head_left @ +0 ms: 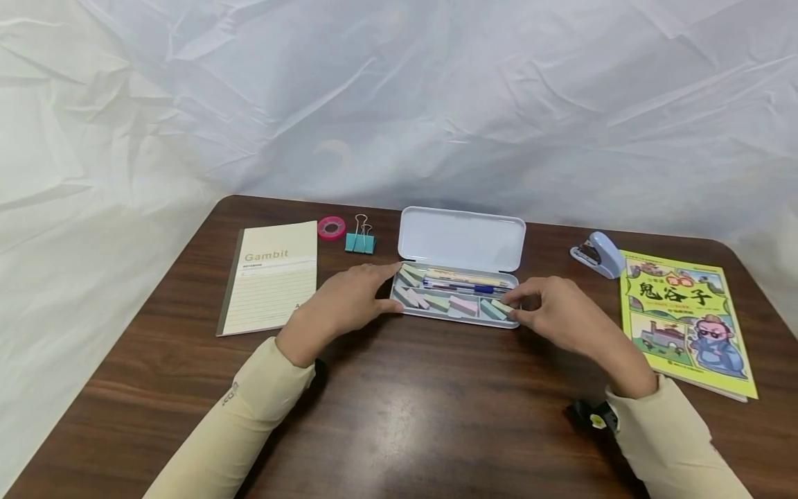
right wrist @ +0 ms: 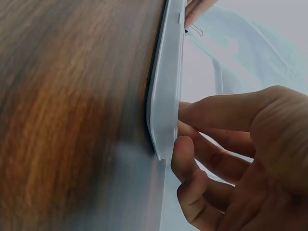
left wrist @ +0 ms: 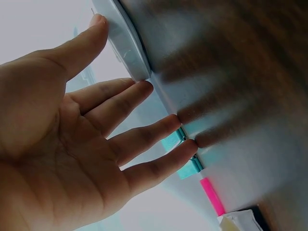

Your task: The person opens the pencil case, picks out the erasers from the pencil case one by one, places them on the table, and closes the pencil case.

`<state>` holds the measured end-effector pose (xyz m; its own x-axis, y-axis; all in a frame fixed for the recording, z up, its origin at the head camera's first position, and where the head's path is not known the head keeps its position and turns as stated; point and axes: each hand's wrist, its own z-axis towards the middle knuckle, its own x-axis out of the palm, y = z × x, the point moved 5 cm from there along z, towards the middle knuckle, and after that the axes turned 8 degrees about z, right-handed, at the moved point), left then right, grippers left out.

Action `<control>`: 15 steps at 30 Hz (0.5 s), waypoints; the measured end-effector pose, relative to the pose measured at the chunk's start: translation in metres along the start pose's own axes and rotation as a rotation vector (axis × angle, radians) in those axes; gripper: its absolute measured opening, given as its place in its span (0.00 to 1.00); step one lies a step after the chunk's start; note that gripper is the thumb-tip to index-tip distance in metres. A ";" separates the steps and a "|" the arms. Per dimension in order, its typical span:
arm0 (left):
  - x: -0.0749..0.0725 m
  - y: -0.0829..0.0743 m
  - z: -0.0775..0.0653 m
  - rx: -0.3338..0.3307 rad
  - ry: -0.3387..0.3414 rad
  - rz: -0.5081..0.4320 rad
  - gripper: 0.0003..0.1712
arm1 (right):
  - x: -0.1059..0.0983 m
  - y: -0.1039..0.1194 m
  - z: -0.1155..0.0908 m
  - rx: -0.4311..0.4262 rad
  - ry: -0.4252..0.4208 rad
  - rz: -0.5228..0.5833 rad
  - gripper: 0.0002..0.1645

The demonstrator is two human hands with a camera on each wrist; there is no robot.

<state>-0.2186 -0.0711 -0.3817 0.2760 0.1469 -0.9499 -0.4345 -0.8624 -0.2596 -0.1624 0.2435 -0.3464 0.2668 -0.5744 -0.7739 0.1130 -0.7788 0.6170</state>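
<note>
An open pale pencil case (head_left: pixel 436 315) lies on the table with its lid (head_left: pixel 461 239) raised at the back. Pastel slanted erasers (head_left: pixel 463 305) fill its front compartments, and pens (head_left: pixel 467 286) lie in the long rear one. With straight, spread fingers, my left hand (head_left: pixel 343 301) touches the case's left end, thumb near the front corner. My right hand (head_left: pixel 564 315) is at the right end, where thumb and forefinger pinch a green-and-cream eraser (head_left: pixel 502 305) in the small right compartment. In the right wrist view those fingertips dip behind the case wall (right wrist: pixel 166 96).
Left of the case lie a notebook (head_left: pixel 274 277), a pink tape roll (head_left: pixel 331 228) and a teal binder clip (head_left: pixel 360 242). On the right are a light-blue stapler (head_left: pixel 600 255) and a yellow comic book (head_left: pixel 688 319). White cloth (head_left: pixel 399 104) hangs behind the table (head_left: pixel 399 416).
</note>
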 end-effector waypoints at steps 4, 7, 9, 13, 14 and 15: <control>0.001 0.001 0.002 0.019 -0.017 0.023 0.49 | 0.001 0.001 0.001 -0.018 -0.013 -0.012 0.13; 0.008 0.008 0.007 0.024 -0.028 0.040 0.50 | 0.002 0.002 0.001 -0.026 -0.020 -0.017 0.12; 0.007 0.008 0.006 0.020 -0.024 0.031 0.50 | 0.002 0.002 0.001 -0.028 -0.022 -0.016 0.12; -0.001 0.003 0.001 0.017 -0.027 0.003 0.49 | 0.003 0.002 0.002 -0.028 -0.024 -0.015 0.12; 0.004 0.009 0.006 0.022 -0.039 -0.005 0.50 | 0.003 0.001 0.002 -0.027 -0.025 -0.014 0.12; 0.008 0.013 0.009 0.031 -0.046 -0.010 0.51 | 0.003 0.001 0.002 -0.026 -0.025 -0.013 0.12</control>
<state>-0.2296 -0.0764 -0.3945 0.2410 0.1776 -0.9541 -0.4583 -0.8458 -0.2732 -0.1632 0.2403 -0.3484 0.2408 -0.5711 -0.7848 0.1415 -0.7793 0.6105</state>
